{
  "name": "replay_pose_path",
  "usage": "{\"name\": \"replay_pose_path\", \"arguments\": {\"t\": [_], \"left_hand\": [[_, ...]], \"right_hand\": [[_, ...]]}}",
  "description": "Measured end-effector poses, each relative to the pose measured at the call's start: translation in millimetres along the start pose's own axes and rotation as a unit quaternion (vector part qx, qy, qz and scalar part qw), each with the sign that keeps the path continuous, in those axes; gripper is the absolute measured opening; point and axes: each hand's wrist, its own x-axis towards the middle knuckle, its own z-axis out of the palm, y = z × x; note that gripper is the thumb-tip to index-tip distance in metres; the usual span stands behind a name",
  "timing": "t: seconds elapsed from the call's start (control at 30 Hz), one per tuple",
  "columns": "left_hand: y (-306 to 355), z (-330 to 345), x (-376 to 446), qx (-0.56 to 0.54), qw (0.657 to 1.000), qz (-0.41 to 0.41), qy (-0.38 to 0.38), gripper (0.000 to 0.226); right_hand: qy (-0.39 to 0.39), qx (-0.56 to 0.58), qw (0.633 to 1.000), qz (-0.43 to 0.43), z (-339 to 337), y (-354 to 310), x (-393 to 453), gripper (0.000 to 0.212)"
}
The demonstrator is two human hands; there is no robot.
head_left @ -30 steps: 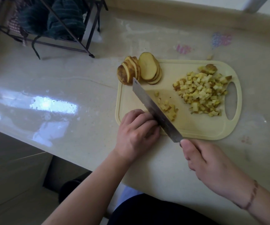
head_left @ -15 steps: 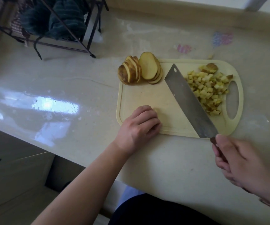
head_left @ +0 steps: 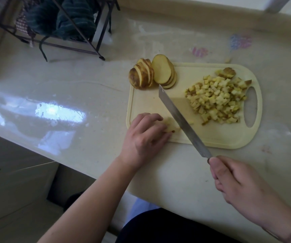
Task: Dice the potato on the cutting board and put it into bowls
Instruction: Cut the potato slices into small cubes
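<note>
**Head view: left hand holds potato strips against the blade, right hand on the knife**

Head view, looking down. The left hand (head_left: 145,135) lies on the near left corner of the cutting board (head_left: 216,137), its fingers curled over a small bundle of potato strips (head_left: 172,126) that shows just past the fingertips. The knife (head_left: 181,118) stands right beside that bundle, on its right, the blade running slantwise from the far middle of the board to the near edge. The right hand (head_left: 246,188) grips the knife's handle, fingers wrapped round it, off the board over the near counter (head_left: 88,95).

To the right of the blade lies a heap of diced potato (head_left: 218,99), next to the board's handle slot. At the far left corner, well apart from the left hand, lean the uncut potato slices (head_left: 152,73), partly overhanging the board's edge.

Farther left on the counter stands a dark wire rack (head_left: 67,32) holding green cloth.
</note>
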Motion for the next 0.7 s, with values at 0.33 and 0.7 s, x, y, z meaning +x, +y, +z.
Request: {"name": "replay_pose_path", "arguments": {"t": [0.33,0.7], "left_hand": [[5.2,0.5,5.2,0.005,0.999,-0.037,-0.035,0.018],[24.6,4.7,9.2,0.034,0.996,-0.079,0.007,0.024]], "right_hand": [[0.041,-0.074,0.995,-0.058,4.5,-5.5,0.3,0.058],[0.021,0.096,0.995,0.019,-18.6,-9.5,-1.3,0.063]]}}
